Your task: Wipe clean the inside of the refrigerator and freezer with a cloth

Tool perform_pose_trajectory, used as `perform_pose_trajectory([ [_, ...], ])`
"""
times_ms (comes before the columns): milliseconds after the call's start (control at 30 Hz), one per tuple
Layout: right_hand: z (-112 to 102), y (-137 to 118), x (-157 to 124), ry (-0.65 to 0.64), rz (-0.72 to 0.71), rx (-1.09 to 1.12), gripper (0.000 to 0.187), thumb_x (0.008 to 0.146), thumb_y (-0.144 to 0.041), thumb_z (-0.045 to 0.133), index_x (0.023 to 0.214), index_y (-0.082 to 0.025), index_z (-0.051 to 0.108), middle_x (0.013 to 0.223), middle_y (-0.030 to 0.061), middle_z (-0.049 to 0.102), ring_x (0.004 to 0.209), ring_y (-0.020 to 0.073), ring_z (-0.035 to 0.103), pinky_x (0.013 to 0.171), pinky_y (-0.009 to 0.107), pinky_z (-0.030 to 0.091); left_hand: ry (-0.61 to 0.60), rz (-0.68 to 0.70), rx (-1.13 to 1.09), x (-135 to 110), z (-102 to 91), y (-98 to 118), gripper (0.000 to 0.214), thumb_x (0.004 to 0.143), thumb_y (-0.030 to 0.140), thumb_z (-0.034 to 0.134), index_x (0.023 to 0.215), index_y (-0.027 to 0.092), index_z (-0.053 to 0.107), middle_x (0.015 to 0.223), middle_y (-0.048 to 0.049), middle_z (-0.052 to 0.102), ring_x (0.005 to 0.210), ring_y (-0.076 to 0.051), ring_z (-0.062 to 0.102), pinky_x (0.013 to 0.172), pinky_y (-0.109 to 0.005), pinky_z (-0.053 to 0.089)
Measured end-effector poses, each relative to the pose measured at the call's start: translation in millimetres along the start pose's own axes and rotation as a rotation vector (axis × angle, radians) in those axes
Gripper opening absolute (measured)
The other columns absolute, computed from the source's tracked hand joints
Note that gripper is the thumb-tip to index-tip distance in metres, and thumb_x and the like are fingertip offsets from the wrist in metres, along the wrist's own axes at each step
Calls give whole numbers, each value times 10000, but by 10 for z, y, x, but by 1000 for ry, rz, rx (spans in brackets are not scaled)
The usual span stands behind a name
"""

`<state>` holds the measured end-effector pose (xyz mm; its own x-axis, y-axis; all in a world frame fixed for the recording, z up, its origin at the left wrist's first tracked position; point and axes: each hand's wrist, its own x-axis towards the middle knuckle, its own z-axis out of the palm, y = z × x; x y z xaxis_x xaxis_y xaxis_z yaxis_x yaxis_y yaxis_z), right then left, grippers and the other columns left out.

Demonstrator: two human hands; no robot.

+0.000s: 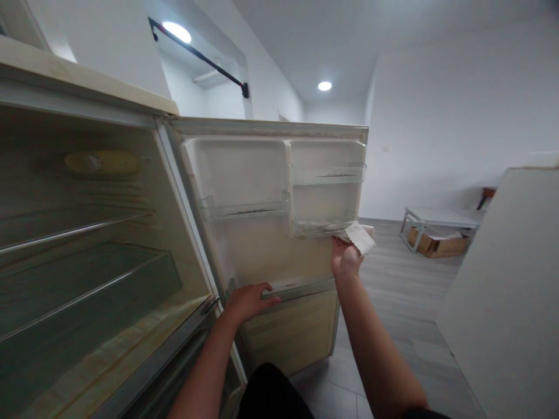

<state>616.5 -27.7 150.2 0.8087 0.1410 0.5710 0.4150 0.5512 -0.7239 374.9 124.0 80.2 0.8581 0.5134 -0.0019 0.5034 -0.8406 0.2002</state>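
Note:
The fridge door [253, 244] stands wide open, with clear shelves on its inner side. My right hand [346, 257] is closed on a white cloth [361, 237], which could also be a paper towel. It is by the door's outer edge, just under the small right-hand shelf [321, 228]. Lower and to the left, my left hand [250, 301] rests at the bottom door shelf [303, 288], its visible fingers apart and holding nothing I can see. Some of its fingertips are hidden.
To the left is the fridge interior with glass shelves [100, 285] and a yellowish lamp cover [102, 163]. A white panel [506, 291] stands at right. Farther back, a low white table [443, 216] has a cardboard box [439, 244] beneath it. Grey floor [393, 285] lies beyond the door.

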Motion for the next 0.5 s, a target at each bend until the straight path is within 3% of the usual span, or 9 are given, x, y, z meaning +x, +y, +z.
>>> perform_pose_trajectory([
  [100, 174, -81, -159, 63, 54, 84, 662, 858, -588, 187, 1314, -276, 553, 1149, 137, 676, 973, 237, 670, 848, 441, 575, 3, -6, -2, 9, 5, 10, 702, 840, 809, 446, 1246, 285, 678, 1018, -97, 771, 985, -313, 714, 851, -396, 496],
  [333, 746, -154, -792, 74, 287, 547, 550, 681, -398, 653, 1208, -270, 560, 1232, 83, 656, 1011, 209, 653, 962, 507, 571, -4, -34, 1, 13, -5, 37, 681, 832, 796, 469, 1241, 295, 683, 989, -88, 777, 973, -316, 718, 836, -387, 493],
  [500, 763, -167, -883, 40, 262, 571, 487, 720, -470, 668, 1155, -273, 569, 1216, 72, 646, 1054, 207, 639, 1007, 496, 541, -8, -17, 11, -19, -22, 35, 707, 839, 821, 415, 1230, 297, 686, 997, -85, 774, 960, -304, 719, 812, -372, 492],
])
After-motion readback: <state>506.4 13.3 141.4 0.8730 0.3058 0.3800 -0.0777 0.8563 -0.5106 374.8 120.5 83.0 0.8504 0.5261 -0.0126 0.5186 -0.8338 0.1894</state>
